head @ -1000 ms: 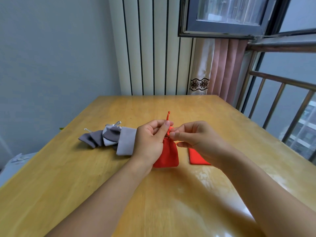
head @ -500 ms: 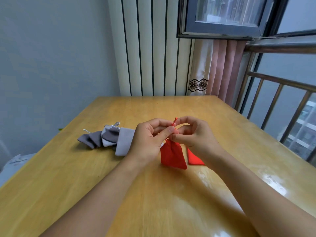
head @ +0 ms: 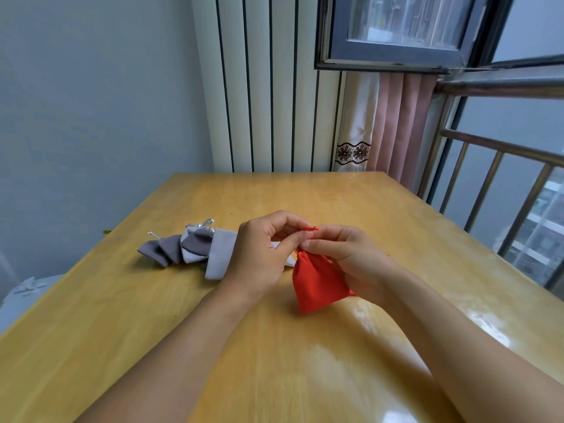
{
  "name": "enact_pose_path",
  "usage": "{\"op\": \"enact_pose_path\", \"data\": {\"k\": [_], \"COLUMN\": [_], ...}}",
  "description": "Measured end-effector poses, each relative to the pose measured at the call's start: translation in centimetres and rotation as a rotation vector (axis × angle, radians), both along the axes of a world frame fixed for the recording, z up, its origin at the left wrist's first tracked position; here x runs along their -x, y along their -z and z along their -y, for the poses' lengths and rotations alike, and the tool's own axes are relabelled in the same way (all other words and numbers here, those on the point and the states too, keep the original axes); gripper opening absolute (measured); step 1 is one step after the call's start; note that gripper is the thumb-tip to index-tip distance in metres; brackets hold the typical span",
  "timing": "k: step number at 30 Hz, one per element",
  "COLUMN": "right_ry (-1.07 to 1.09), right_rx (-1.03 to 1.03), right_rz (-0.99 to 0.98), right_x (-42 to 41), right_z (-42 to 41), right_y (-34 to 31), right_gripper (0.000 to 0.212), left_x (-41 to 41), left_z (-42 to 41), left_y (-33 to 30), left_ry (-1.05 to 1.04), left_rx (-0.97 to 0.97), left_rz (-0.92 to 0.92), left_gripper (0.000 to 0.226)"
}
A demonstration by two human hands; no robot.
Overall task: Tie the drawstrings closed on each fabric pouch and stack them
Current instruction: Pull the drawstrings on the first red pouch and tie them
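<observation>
I see a wooden table [head: 183,346], varnished and glossy, with bright glare on its near right part. On the table, the red pouch [head: 317,282] is matt woven cloth, and its cord [head: 311,228] looks like thin red string. Left of that pouch, the grey pouches [head: 195,248] are soft matt fabric with shiny silvery cords [head: 201,223]. Beyond the table hangs a smooth pink curtain [head: 393,123] beside metal railings [head: 518,190].

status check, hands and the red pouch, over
Left hand and right hand both pinching the red drawstring. Red pouch cinched, hanging from the string above the table. Grey pouches piled left, nothing in the way.
</observation>
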State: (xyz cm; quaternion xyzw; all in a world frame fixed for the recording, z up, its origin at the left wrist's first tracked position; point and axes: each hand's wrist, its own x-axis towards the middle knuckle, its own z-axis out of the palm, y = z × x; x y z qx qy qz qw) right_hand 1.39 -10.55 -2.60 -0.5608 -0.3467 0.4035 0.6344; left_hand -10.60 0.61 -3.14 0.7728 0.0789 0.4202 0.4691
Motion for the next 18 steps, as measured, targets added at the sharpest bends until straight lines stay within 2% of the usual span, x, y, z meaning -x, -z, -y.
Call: {"op": "enact_pose_path", "data": {"k": [2,5,7,11,16,18], "right_ry": [0.083,0.176,0.179,0.183,0.236,0.268], "right_rx": [-0.012,-0.049,-0.080,-0.144,-0.166,-0.156], "right_rz": [0.104,0.360,0.461,0.445,0.369,0.395], "right_x": [0.0,-0.1,-0.1,0.4,1.4,1.5], "right_z": [-0.1,-0.4,-0.7,-0.7,-1.0,-1.0], "right_y": [0.1,0.5,0.8,0.9,1.5,1.6], "right_gripper": [0.006,0.005,0.011,0.021,0.021,0.021], "left_x": [0.0,0.0,-0.2,-0.4,-0.3,-0.4], "left_z": [-0.3,-0.1,0.1,0.0,0.1,0.0], "left_y": [0.2,0.6,0.8,0.8,1.0,1.0], "left_ry": [-0.008,0.004,0.012,-0.067,-0.162,-0.171], "left_rx": [-0.005,0.011,0.034,0.004,-0.148,-0.142], "left_rz": [-0.014,-0.049,-0.040,-0.006,0.013,0.012], "left_gripper": [0.015,0.014,0.014,0.013,0.016,0.017]}}
